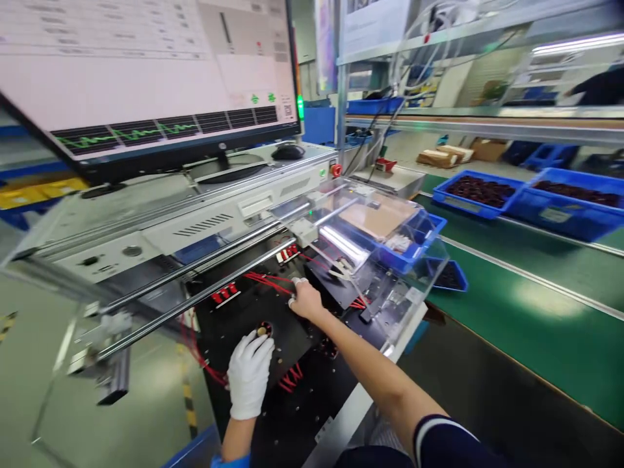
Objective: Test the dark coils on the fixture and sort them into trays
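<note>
— What is the left hand [249, 375] on?

— A small round part [264, 329], dark with a coppery centre, seated in a socket of the black test plate [292, 390]. The white-gloved fingertips pinch it at its edge.

— And the right hand [305, 299]?

— Bare but for white fingertip covers, it lies further up the plate beside the red wires [266, 282], fingers curled; whether it holds anything I cannot tell.

— Around them?

— A clear cover [390, 260] to the right, a monitor [146, 78] above, blue bins [526, 198] of dark parts beyond the green tabletop [536, 299].
</note>
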The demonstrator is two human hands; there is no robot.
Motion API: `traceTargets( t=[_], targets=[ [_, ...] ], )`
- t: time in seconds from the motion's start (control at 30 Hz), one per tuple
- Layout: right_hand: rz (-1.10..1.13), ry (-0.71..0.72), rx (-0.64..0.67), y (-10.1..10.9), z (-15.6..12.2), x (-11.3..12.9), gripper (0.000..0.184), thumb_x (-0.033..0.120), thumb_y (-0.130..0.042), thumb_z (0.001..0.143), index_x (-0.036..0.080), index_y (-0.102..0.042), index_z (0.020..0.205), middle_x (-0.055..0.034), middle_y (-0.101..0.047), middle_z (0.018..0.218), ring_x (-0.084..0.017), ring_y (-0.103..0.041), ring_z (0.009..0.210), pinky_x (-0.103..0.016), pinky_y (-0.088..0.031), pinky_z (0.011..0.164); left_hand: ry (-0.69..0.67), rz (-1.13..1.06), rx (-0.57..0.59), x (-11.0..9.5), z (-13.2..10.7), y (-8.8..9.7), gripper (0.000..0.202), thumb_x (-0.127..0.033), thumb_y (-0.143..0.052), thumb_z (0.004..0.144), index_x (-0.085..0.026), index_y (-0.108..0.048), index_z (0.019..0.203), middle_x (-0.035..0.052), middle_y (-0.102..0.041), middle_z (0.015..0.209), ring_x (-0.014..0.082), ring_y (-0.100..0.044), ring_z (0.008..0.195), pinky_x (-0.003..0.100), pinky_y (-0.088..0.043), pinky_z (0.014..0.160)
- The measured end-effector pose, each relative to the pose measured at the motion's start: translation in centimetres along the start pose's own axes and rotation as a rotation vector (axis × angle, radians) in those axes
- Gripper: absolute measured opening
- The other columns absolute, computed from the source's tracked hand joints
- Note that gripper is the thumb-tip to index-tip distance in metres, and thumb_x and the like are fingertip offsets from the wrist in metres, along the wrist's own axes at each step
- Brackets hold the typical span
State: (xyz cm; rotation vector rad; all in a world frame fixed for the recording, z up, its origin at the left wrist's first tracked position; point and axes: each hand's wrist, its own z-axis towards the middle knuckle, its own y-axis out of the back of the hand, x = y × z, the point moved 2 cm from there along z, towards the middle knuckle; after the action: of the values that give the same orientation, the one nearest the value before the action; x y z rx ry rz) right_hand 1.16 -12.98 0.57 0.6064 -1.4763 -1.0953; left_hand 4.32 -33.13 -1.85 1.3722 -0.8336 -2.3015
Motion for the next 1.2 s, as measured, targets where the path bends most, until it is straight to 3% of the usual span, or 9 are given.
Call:
traceTargets(
  t=[0.1, 0.23, 0.4, 0.57, 0.7, 0.93, 1.2],
  targets=[
    [0.01, 0.071, 0.008, 1.1, -0.3, 1.3, 0.052, 0.031, -0.05, 0.074, 0.019, -0.038, 0.123, -0.011, -0.05, 0.113, -0.022, -0.054, 0.097, -0.03, -0.043, 0.076, -0.117, 0.178, 0.041, -0.4, 0.3, 0.4, 0.018, -0.025, -0.053, 0.079, -0.031, -0.067, 0.088, 0.0009, -0.065, 0.095, 0.0225, -0.05, 0.108, 0.042, -0.038, 0.1],
    [0.049, -0.022, 0.16, 1.5, -0.1, 1.6, 0.043, 0.04, -0.054, 0.073, 0.017, -0.051, 0.109, -0.0122, -0.057, 0.102, -0.024, -0.059, 0.087, -0.03, -0.043, 0.068, -0.19, 0.354, 0.038, -1.2, 0.3, 0.4, 0.019, -0.023, -0.052, 0.081, -0.03, -0.068, 0.089, 0.0021, -0.064, 0.095, 0.0229, -0.05, 0.106, 0.041, -0.039, 0.097],
    [0.235, -0.057, 0.261, 1.1, 0.7, 1.7, 0.041, 0.051, -0.06, 0.069, 0.016, -0.06, 0.09, -0.0094, -0.064, 0.084, -0.024, -0.06, 0.081, -0.028, -0.04, 0.065, -0.155, 0.224, -0.043, -1.4, -0.1, 0.2, 0.019, -0.023, -0.05, 0.082, -0.027, -0.067, 0.089, 0.0013, -0.065, 0.095, 0.0218, -0.05, 0.107, 0.041, -0.037, 0.1],
    [0.533, -0.07, 0.323, -0.6, 0.8, 3.5, 0.04, 0.053, -0.059, 0.07, 0.015, -0.059, 0.085, -0.0042, -0.063, 0.073, -0.016, -0.058, 0.068, -0.023, -0.039, 0.059, -0.093, 0.057, -0.134, -1.2, -0.4, 0.2, 0.017, -0.024, -0.05, 0.082, -0.022, -0.066, 0.089, 0.003, -0.065, 0.091, 0.0205, -0.051, 0.104, 0.039, -0.042, 0.095],
    [0.626, -0.097, 0.291, -1.5, 0.1, 4.8, 0.036, 0.049, -0.057, 0.072, 0.015, -0.057, 0.083, -0.0031, -0.063, 0.073, -0.014, -0.057, 0.066, -0.022, -0.039, 0.058, -0.083, 0.044, -0.131, -1.4, -0.4, 0.2, 0.016, -0.024, -0.051, 0.082, -0.022, -0.066, 0.087, 0.0031, -0.065, 0.09, 0.0202, -0.051, 0.104, 0.038, -0.042, 0.094],
    [0.535, -0.144, 0.158, -2.3, -0.6, 5.4, 0.033, 0.046, -0.054, 0.073, 0.016, -0.058, 0.086, -0.0054, -0.064, 0.078, -0.017, -0.058, 0.072, -0.024, -0.04, 0.063, -0.093, 0.055, -0.141, -1.3, -0.5, 0.0, 0.015, -0.023, -0.052, 0.081, -0.022, -0.066, 0.088, 0.0031, -0.065, 0.088, 0.02, -0.051, 0.104, 0.038, -0.041, 0.095],
    [0.615, -0.167, 0.131, -2.9, -0.7, 5.6, 0.036, 0.046, -0.055, 0.074, 0.016, -0.059, 0.094, -0.0041, -0.064, 0.076, -0.016, -0.059, 0.068, -0.024, -0.043, 0.061, -0.075, -0.037, -0.216, -0.8, -0.6, -0.4, 0.013, -0.026, -0.055, 0.079, -0.021, -0.067, 0.083, 0.0048, -0.066, 0.087, 0.0227, -0.054, 0.099, 0.043, -0.044, 0.091]
  ],
)
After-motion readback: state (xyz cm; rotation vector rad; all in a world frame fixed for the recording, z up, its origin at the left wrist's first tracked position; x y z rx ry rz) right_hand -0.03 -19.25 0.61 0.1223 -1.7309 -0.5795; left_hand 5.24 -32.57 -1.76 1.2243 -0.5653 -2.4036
